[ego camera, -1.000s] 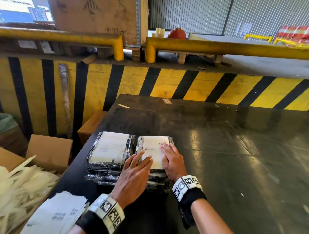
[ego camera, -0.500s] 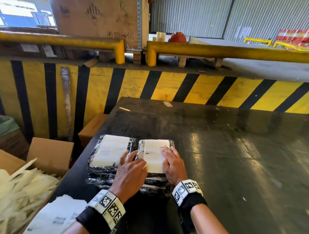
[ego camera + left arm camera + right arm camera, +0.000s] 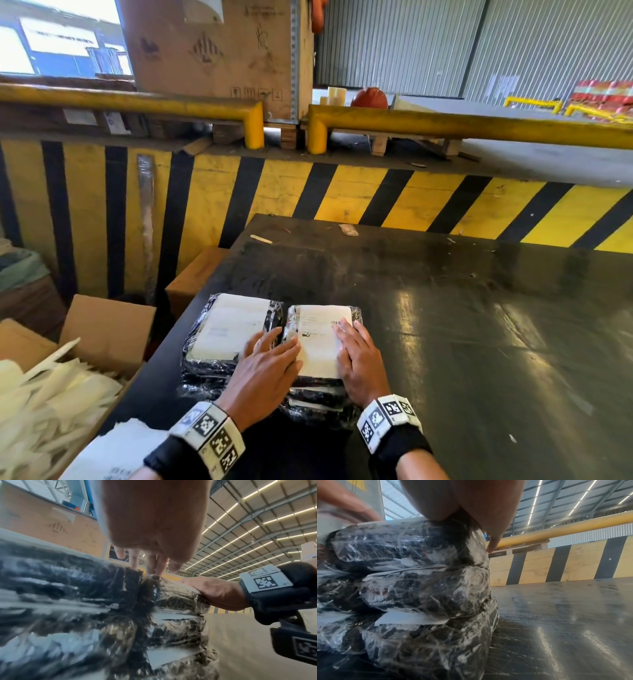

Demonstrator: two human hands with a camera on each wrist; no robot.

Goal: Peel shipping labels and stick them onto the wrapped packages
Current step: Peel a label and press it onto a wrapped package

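Two stacks of black packages in clear wrap stand side by side near the dark table's left front corner. The right stack (image 3: 322, 401) carries a white shipping label (image 3: 320, 337) on its top package. My left hand (image 3: 265, 368) lies flat with straight fingers over the label's left edge and the seam between the stacks. My right hand (image 3: 358, 358) presses flat on the label's right side. The left stack (image 3: 205, 370) has a white label (image 3: 229, 325) on top. In the wrist views the left hand (image 3: 150, 536) and right hand (image 3: 471, 503) rest on the right stack (image 3: 423, 588).
A cardboard box (image 3: 106, 329) with white backing strips (image 3: 48, 404) stands left of the table. Loose label sheets (image 3: 113, 452) lie at the front left. A yellow and black striped barrier (image 3: 376, 195) backs the table (image 3: 479, 342), whose right part shows bare dark surface.
My left hand slid left from the middle of the label to its left edge and the seam. My right hand stayed on the label's right side.
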